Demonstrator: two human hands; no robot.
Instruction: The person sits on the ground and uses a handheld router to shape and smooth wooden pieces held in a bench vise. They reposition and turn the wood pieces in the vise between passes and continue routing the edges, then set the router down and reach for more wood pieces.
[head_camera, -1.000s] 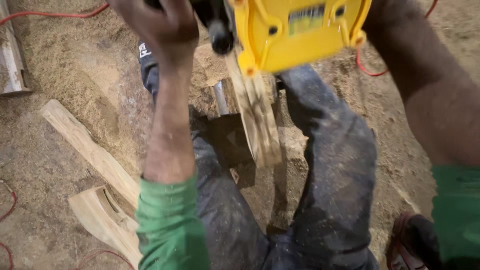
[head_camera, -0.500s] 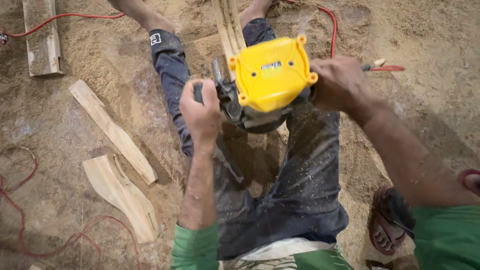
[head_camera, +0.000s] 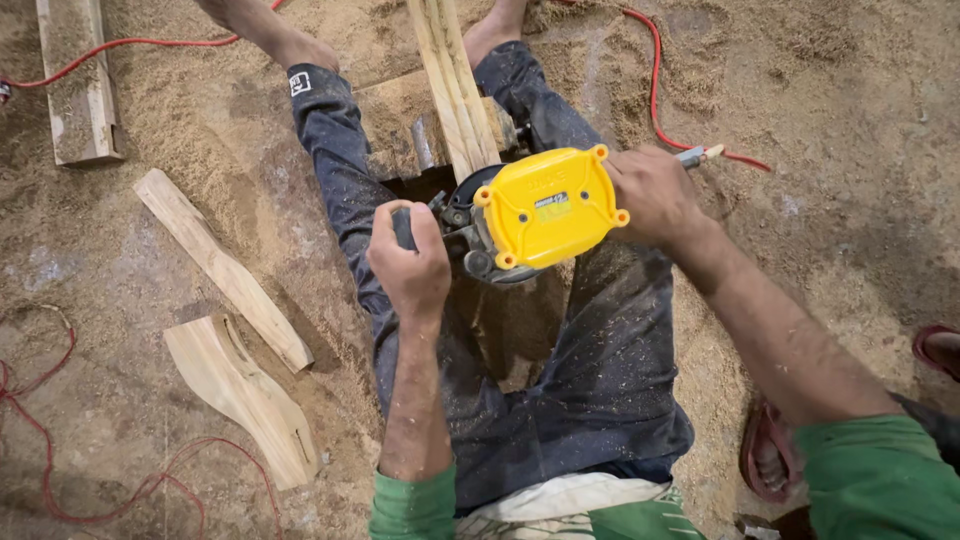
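I hold a yellow-topped wood router (head_camera: 545, 210) with both hands above my spread legs in dusty dark trousers (head_camera: 560, 390). My left hand (head_camera: 410, 260) is closed round the router's black left handle. My right hand (head_camera: 655, 195) grips the handle on its right side. The router sits on the near end of a long pale moulded wood strip (head_camera: 450, 80) that runs away from me between my legs, over a wooden block (head_camera: 400, 130). My bare feet rest on the sawdust at the top.
Sawdust covers the ground. A curved wood offcut (head_camera: 240, 395) and a straight plank (head_camera: 220, 265) lie at my left, another board (head_camera: 78, 90) at far upper left. A red cable (head_camera: 660, 90) loops across the top and lower left. A sandal (head_camera: 765, 455) lies by my right arm.
The router has come down and away from the camera onto the wood strip, and the view has pulled back. Both hands stay on its handles.
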